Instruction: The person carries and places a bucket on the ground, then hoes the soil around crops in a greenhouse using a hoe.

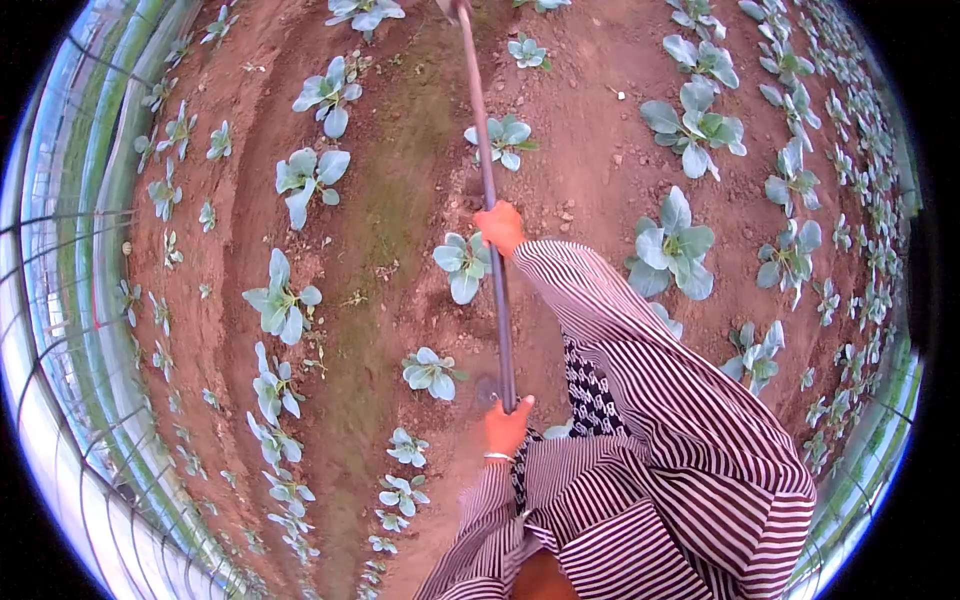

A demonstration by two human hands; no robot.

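Note:
A long-handled hoe (501, 325) runs up the middle of the view, its metal head partly cut off at the top edge. My right hand (500, 228) is wrapped round the shaft about midway along what shows. Lower down, my left hand (505, 428) grips the shaft near its butt end, a white band at the wrist. A young leafy plant (462, 266) grows just left of the shaft, beside my right hand. Another plant (431, 373) stands left of the shaft, above my left hand. Farther up, the shaft passes in front of a third plant (510, 140).
Rows of blue-green leafy plants (672, 245) grow in reddish-brown soil (585, 120) on both sides. A greenish strip of ground (385, 200) runs left of the shaft. Wire netting (60, 300) borders the far left.

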